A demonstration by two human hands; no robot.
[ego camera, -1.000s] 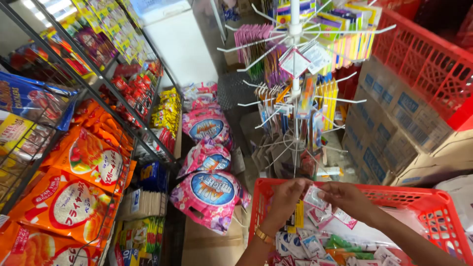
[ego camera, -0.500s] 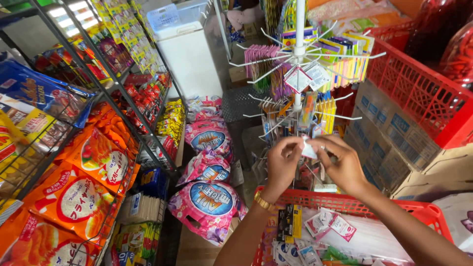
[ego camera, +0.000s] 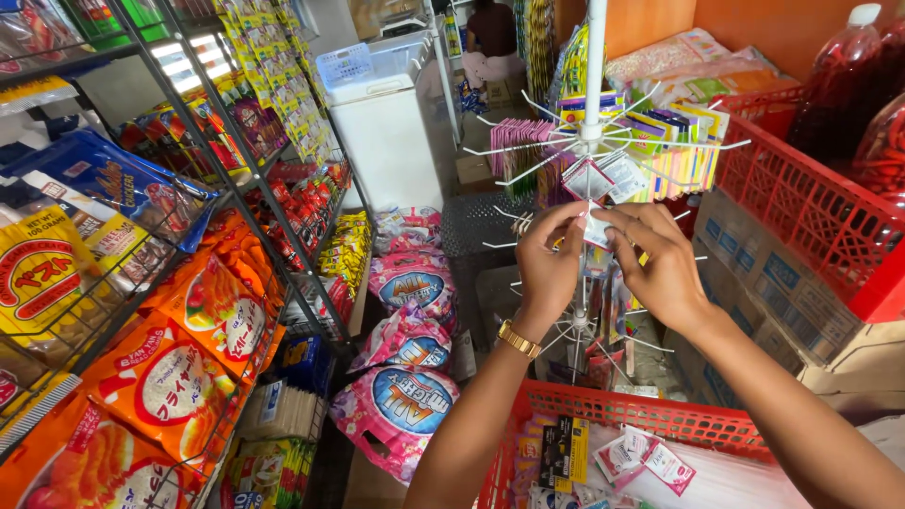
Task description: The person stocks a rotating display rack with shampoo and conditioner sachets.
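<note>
While both hands were raised in front of the white wire display rack (ego camera: 594, 141), the left hand (ego camera: 547, 259) and the right hand (ego camera: 660, 269) pinched a small white sachet (ego camera: 596, 231) between their fingertips, thumbs and forefingers closed on its edges, level with one of the rack's bare wire hooks; holding it by the top edge that way probably kept its hanging hole free for a hook. A gold watch (ego camera: 519, 338) sat on the left wrist. Below the arms stood a red plastic basket (ego camera: 622, 407) with more sachets lying near its far rim. Metal shelves (ego camera: 189, 123) of bright snack bags lined the left of the narrow shop aisle, pink bags (ego camera: 401, 405) were heaped on the floor, and a white chest freezer (ego camera: 382, 132) stood further back.
</note>
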